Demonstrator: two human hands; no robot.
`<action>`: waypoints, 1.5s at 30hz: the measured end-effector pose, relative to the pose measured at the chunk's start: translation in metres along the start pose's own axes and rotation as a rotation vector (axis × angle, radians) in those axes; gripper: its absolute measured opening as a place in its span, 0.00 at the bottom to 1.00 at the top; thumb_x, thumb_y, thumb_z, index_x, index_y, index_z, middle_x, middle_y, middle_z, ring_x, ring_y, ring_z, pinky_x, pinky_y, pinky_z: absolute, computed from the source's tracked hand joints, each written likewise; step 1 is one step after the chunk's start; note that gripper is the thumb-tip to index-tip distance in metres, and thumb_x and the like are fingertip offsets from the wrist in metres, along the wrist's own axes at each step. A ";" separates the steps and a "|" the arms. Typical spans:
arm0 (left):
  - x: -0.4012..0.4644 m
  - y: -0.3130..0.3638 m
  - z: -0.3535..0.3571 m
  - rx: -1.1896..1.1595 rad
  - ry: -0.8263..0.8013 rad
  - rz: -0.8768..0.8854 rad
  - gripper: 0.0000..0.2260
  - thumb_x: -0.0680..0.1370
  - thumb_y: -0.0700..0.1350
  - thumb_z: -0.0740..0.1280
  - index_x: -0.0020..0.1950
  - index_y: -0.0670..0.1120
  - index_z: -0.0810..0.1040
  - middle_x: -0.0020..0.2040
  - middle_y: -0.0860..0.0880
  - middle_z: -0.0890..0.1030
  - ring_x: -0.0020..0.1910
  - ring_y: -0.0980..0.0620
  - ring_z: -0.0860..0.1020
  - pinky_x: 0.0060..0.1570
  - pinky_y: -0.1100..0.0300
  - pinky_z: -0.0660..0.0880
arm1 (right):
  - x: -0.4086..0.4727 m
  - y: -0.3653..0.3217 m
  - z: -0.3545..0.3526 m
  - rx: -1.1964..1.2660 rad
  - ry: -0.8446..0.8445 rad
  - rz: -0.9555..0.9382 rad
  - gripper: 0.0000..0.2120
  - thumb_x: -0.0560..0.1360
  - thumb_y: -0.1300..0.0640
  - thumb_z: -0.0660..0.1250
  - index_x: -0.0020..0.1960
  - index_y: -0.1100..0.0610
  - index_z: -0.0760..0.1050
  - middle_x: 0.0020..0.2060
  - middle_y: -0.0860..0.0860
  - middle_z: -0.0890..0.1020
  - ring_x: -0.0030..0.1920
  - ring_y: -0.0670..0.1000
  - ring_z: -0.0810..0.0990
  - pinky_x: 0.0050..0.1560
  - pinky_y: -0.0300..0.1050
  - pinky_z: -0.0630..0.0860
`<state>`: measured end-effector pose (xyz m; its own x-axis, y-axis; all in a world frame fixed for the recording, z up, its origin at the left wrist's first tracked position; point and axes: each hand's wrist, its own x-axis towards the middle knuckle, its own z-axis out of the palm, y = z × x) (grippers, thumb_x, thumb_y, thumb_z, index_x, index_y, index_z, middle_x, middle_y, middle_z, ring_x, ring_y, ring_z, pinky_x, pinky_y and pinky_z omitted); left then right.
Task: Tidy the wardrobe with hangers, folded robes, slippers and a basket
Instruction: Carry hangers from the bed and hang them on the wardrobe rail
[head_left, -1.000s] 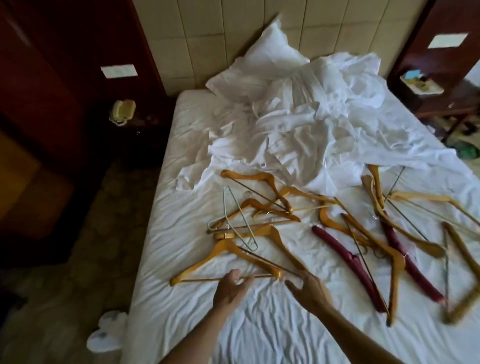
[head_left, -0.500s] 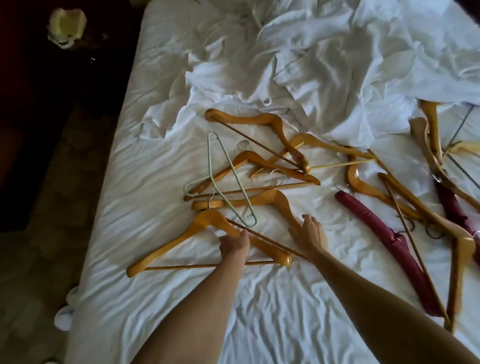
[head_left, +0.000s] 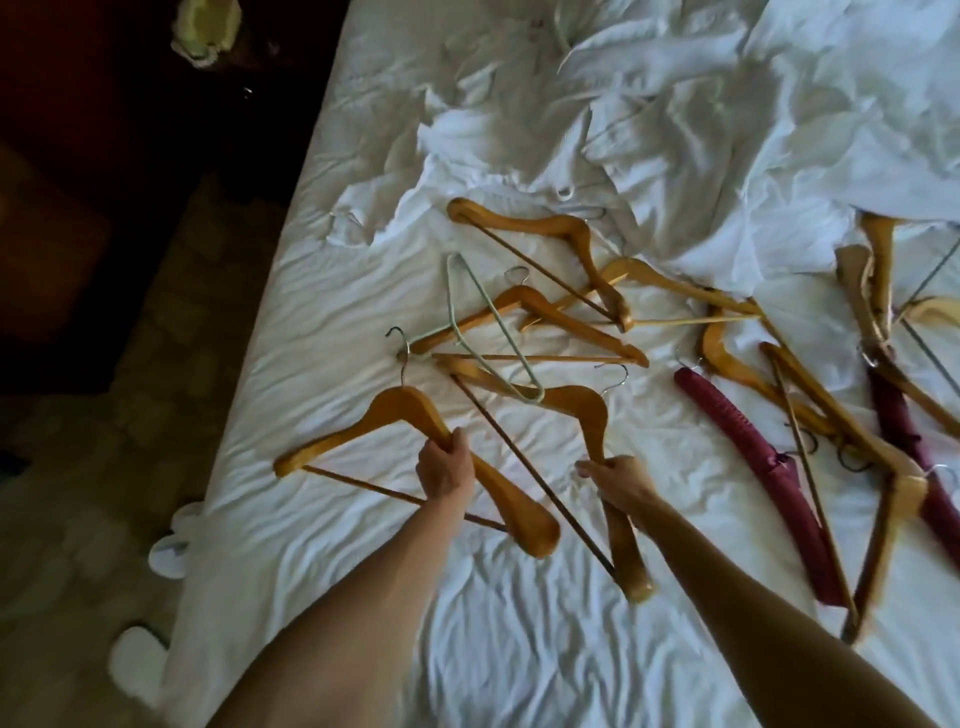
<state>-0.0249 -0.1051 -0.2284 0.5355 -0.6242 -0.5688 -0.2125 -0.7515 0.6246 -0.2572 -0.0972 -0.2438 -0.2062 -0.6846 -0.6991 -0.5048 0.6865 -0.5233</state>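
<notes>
Several wooden hangers lie scattered on a white bed (head_left: 519, 649). My left hand (head_left: 445, 467) grips the right shoulder of the nearest wooden hanger (head_left: 358, 431), which is lifted a little off the sheet. My right hand (head_left: 615, 480) grips one arm of a second wooden hanger (head_left: 587, 410) with a dark bar. A pale green wire hanger (head_left: 467, 322) lies across other wooden hangers behind them. Padded maroon hangers (head_left: 748, 467) lie to the right. Crumpled white robes (head_left: 649, 130) are heaped at the far end of the bed.
White slippers (head_left: 166, 551) lie on the patterned floor by the bed's left edge, with another slipper (head_left: 137, 660) nearer me. A pale telephone (head_left: 205, 26) sits in the dark far left. More wooden hangers (head_left: 872, 291) crowd the right side.
Both hands went from reaching over the sheet to gripping a wooden hanger each. The two hangers have been pulled toward me and partly lifted. The camera tilted down and closer.
</notes>
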 end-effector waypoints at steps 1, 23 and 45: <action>-0.014 -0.001 -0.018 -0.014 -0.007 0.014 0.21 0.81 0.55 0.62 0.58 0.38 0.80 0.55 0.38 0.83 0.56 0.38 0.81 0.59 0.46 0.77 | -0.022 -0.004 -0.004 0.070 -0.041 0.001 0.14 0.74 0.49 0.72 0.42 0.61 0.84 0.30 0.51 0.77 0.31 0.50 0.75 0.34 0.41 0.70; -0.355 -0.091 -0.425 -0.595 0.260 0.233 0.15 0.80 0.50 0.69 0.40 0.40 0.81 0.31 0.47 0.79 0.29 0.55 0.77 0.32 0.66 0.73 | -0.477 -0.185 0.102 -0.089 -0.804 -0.834 0.18 0.80 0.45 0.64 0.34 0.52 0.75 0.25 0.47 0.73 0.28 0.46 0.73 0.35 0.43 0.69; -0.470 -0.454 -0.954 -0.741 0.829 0.239 0.23 0.80 0.54 0.67 0.25 0.52 0.73 0.25 0.51 0.71 0.24 0.53 0.69 0.31 0.62 0.68 | -0.948 -0.263 0.597 -0.311 -1.473 -1.103 0.26 0.74 0.35 0.65 0.40 0.59 0.79 0.34 0.57 0.74 0.33 0.51 0.74 0.42 0.45 0.69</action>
<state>0.5999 0.7332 0.2663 0.9804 -0.1938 -0.0356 0.0065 -0.1486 0.9889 0.5718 0.5180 0.2655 0.9918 0.1195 -0.0446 -0.0397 -0.0428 -0.9983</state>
